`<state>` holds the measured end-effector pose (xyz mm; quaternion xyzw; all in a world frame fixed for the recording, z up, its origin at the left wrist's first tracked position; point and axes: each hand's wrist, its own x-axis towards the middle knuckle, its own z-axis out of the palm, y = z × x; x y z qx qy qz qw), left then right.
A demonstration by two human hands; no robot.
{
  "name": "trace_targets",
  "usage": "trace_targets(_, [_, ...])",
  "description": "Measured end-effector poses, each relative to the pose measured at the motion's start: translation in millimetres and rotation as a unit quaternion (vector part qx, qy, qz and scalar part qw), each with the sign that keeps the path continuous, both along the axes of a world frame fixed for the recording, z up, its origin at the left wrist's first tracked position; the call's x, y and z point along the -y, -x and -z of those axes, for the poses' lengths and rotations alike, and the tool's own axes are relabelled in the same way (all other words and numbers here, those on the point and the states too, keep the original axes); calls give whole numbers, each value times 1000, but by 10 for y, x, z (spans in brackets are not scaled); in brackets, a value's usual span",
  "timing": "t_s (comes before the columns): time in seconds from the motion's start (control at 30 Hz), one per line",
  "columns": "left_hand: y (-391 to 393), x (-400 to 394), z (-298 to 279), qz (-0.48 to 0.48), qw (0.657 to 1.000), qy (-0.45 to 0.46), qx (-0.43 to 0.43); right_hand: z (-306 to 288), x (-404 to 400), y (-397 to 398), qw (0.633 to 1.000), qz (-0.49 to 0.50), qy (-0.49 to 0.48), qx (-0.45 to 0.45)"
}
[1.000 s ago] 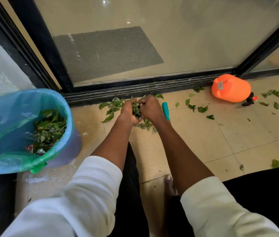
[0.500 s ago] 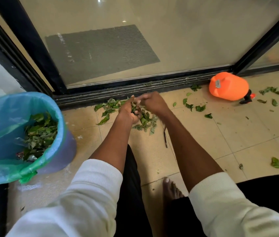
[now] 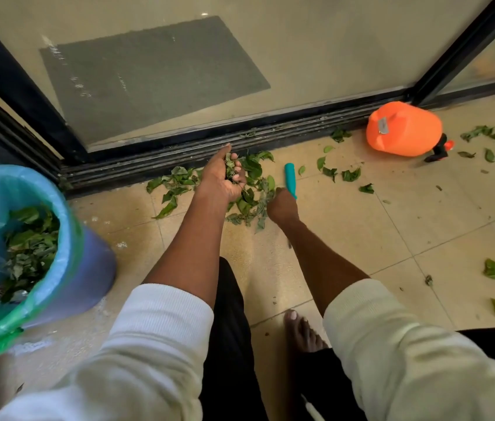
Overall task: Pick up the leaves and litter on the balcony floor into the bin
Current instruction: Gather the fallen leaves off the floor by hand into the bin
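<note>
The left hand [image 3: 225, 177] cups loose leaves [image 3: 249, 189] while the right hand [image 3: 282, 205] grips more, so carrying to the bin [image 3: 67, 238] risks spillage.

Torn green leaves [image 3: 247, 202] lie heaped on the tiled floor [image 3: 346, 238] by the door track, more filling the blue-lined bin [image 3: 67, 238] at left.
</note>
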<state>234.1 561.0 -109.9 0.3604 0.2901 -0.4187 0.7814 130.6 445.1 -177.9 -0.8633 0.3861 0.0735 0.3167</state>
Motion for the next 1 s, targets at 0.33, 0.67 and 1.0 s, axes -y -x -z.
trace_targets(0.33, [-45,-125,73,12,999,-46,5,395,51,-295,972,-229,52,-8])
trace_targets(0.67, [-55,-168,85,-18,999,-46,-10,8,103,118,941,-278,36,-191])
trace_targets(1.0, [-141,-422,36,-49,998,-44,2,82,-164,-245,955,-259,9,-141])
